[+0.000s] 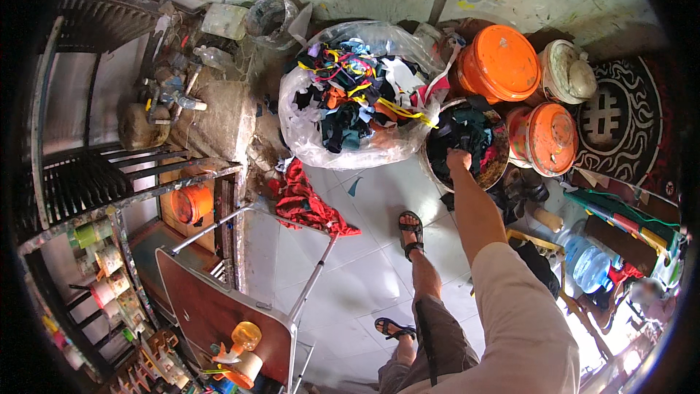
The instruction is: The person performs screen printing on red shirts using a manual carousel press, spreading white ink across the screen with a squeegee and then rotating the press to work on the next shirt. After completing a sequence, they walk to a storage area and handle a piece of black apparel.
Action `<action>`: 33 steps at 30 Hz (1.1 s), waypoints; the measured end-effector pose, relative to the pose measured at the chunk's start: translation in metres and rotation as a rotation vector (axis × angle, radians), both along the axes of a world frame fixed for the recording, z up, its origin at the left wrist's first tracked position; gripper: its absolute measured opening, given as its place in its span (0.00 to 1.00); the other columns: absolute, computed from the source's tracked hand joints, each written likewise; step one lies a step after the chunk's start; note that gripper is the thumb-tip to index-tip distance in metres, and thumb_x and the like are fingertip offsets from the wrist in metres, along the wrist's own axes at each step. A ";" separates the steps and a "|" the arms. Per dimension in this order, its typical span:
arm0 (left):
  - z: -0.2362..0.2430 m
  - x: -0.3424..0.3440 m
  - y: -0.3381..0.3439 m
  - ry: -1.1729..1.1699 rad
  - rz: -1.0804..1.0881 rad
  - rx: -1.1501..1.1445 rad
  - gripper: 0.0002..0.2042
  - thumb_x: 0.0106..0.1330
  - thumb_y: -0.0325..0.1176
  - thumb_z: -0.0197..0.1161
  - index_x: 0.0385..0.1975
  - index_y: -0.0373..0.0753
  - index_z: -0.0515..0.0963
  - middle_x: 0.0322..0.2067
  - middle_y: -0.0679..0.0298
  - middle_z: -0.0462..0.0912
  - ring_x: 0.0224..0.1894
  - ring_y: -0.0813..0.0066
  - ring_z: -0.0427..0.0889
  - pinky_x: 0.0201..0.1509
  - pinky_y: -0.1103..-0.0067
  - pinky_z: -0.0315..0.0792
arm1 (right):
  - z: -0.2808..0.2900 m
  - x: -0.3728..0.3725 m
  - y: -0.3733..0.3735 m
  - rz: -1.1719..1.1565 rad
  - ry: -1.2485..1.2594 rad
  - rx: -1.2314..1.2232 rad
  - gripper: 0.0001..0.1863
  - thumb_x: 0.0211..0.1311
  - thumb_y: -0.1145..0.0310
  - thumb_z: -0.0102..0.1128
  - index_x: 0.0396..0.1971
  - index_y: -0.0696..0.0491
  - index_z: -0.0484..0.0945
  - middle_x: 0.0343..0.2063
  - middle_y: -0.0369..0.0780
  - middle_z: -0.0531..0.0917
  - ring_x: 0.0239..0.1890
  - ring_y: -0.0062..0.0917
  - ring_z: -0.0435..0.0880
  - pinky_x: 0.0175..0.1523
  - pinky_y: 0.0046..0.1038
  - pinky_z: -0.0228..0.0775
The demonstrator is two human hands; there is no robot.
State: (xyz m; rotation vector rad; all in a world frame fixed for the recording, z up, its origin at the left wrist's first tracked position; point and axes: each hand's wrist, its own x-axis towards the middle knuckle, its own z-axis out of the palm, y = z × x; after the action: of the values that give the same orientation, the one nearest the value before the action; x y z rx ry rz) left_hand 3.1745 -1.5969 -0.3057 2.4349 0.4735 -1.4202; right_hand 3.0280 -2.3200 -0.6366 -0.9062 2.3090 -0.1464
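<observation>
My right arm reaches forward, and my right hand [459, 160] is at the near left inside of a round bin [502, 168] full of dark fabric scraps [467, 133]. The hand looks closed on the dark cloth, though its fingertips are hidden among the scraps. Some red cloth shows at the bin's right side. Left of the bin stands a big clear plastic bag [295, 120], heaped with black, white, yellow, orange and red fabric strips. My left hand does not show.
Orange lidded buckets [503, 62] and a white lidded bucket [567, 73] stand behind and right of the bin. Red cloth [310, 201] lies on the tiled floor. A brown folding table [219, 299] is at lower left, near black metal racks [95, 168]. Blue water jugs [588, 261] stand at right.
</observation>
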 end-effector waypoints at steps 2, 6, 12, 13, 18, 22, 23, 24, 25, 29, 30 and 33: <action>0.008 0.001 0.004 0.000 -0.004 -0.019 0.20 0.80 0.44 0.51 0.56 0.35 0.79 0.42 0.51 0.88 0.39 0.59 0.87 0.41 0.68 0.81 | 0.018 -0.015 0.012 0.131 -0.107 -0.163 0.23 0.64 0.50 0.69 0.44 0.56 0.84 0.46 0.53 0.87 0.48 0.45 0.88 0.54 0.40 0.79; 0.037 -0.005 0.030 -0.018 -0.034 -0.090 0.19 0.80 0.42 0.51 0.59 0.35 0.78 0.43 0.53 0.88 0.38 0.64 0.88 0.39 0.71 0.82 | 0.120 -0.021 0.057 0.209 -0.063 -0.689 0.14 0.71 0.60 0.63 0.41 0.57 0.78 0.43 0.52 0.83 0.45 0.43 0.83 0.53 0.42 0.72; 0.062 -0.007 0.115 -0.202 -0.413 -0.503 0.19 0.82 0.39 0.50 0.64 0.36 0.76 0.46 0.57 0.89 0.38 0.71 0.89 0.36 0.76 0.83 | 0.455 -0.002 0.120 0.059 -0.507 -1.224 0.12 0.80 0.64 0.53 0.43 0.59 0.74 0.33 0.37 0.79 0.36 0.25 0.77 0.46 0.30 0.71; 0.071 0.001 0.100 0.007 0.109 -0.458 0.19 0.77 0.35 0.53 0.59 0.29 0.76 0.40 0.55 0.89 0.36 0.59 0.90 0.39 0.69 0.83 | 0.505 -0.004 0.129 0.049 -0.557 -1.305 0.12 0.80 0.64 0.53 0.43 0.59 0.74 0.32 0.36 0.78 0.34 0.24 0.77 0.43 0.29 0.71; 0.169 0.023 -0.043 -0.381 -0.528 -0.708 0.19 0.76 0.45 0.59 0.52 0.34 0.83 0.35 0.54 0.90 0.37 0.65 0.89 0.44 0.73 0.79 | 0.736 -0.003 0.213 0.112 -1.045 -1.487 0.11 0.81 0.60 0.50 0.39 0.51 0.72 0.24 0.30 0.69 0.24 0.12 0.66 0.27 0.18 0.56; 0.200 0.030 -0.061 -0.704 -0.826 -1.102 0.22 0.71 0.43 0.67 0.57 0.34 0.81 0.40 0.53 0.89 0.43 0.58 0.88 0.50 0.65 0.79 | 0.867 -0.004 0.349 0.338 -1.503 -1.470 0.13 0.80 0.58 0.53 0.37 0.50 0.70 0.21 0.28 0.64 0.22 0.12 0.62 0.25 0.18 0.53; 0.234 0.017 -0.071 -0.547 -0.800 -1.149 0.26 0.68 0.37 0.70 0.64 0.33 0.75 0.53 0.49 0.85 0.55 0.60 0.85 0.59 0.67 0.76 | 0.893 -0.011 0.386 0.304 -1.538 -1.454 0.14 0.79 0.57 0.54 0.35 0.49 0.69 0.20 0.28 0.60 0.21 0.11 0.58 0.24 0.18 0.51; 0.263 -0.005 -0.083 -0.469 -0.800 -1.316 0.40 0.61 0.40 0.77 0.70 0.31 0.65 0.63 0.43 0.76 0.65 0.52 0.77 0.69 0.60 0.68 | 0.903 -0.052 0.407 0.510 -1.852 -1.311 0.14 0.80 0.56 0.50 0.37 0.51 0.71 0.23 0.33 0.73 0.25 0.16 0.71 0.27 0.18 0.59; 0.290 -0.022 -0.086 -0.549 -0.895 -1.423 0.47 0.59 0.43 0.78 0.73 0.30 0.57 0.68 0.40 0.67 0.70 0.48 0.68 0.73 0.58 0.62 | 0.919 -0.071 0.436 0.572 -2.062 -1.179 0.13 0.81 0.59 0.49 0.35 0.52 0.69 0.24 0.31 0.68 0.23 0.14 0.63 0.25 0.18 0.54; 0.352 -0.129 -0.099 -0.848 -0.913 -1.615 0.66 0.51 0.57 0.80 0.77 0.28 0.38 0.77 0.36 0.40 0.80 0.42 0.40 0.80 0.48 0.38 | 0.992 -0.177 0.604 0.567 -2.423 -0.918 0.06 0.79 0.72 0.46 0.37 0.55 0.66 0.28 0.33 0.67 0.23 0.14 0.62 0.24 0.18 0.56; 0.338 -0.142 -0.101 -0.881 -0.878 -1.613 0.68 0.50 0.60 0.79 0.77 0.27 0.37 0.78 0.38 0.39 0.82 0.44 0.33 0.78 0.41 0.34 | 0.997 -0.203 0.642 0.560 -2.411 -1.026 0.06 0.79 0.71 0.46 0.38 0.55 0.67 0.28 0.33 0.67 0.23 0.14 0.62 0.24 0.18 0.56; 0.308 -0.179 -0.081 -0.670 -0.788 -1.786 0.23 0.64 0.34 0.65 0.60 0.36 0.76 0.55 0.49 0.82 0.59 0.49 0.80 0.68 0.54 0.62 | 0.995 -0.290 0.755 0.482 -2.015 -1.678 0.07 0.79 0.68 0.47 0.42 0.56 0.70 0.28 0.34 0.69 0.22 0.14 0.63 0.24 0.17 0.55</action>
State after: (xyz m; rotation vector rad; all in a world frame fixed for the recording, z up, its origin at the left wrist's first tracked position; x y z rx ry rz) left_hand 2.9955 -1.6783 0.0022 1.2111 -1.3931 -0.4335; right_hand 2.7376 -1.5645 0.3582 -0.9399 -0.2986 -1.7934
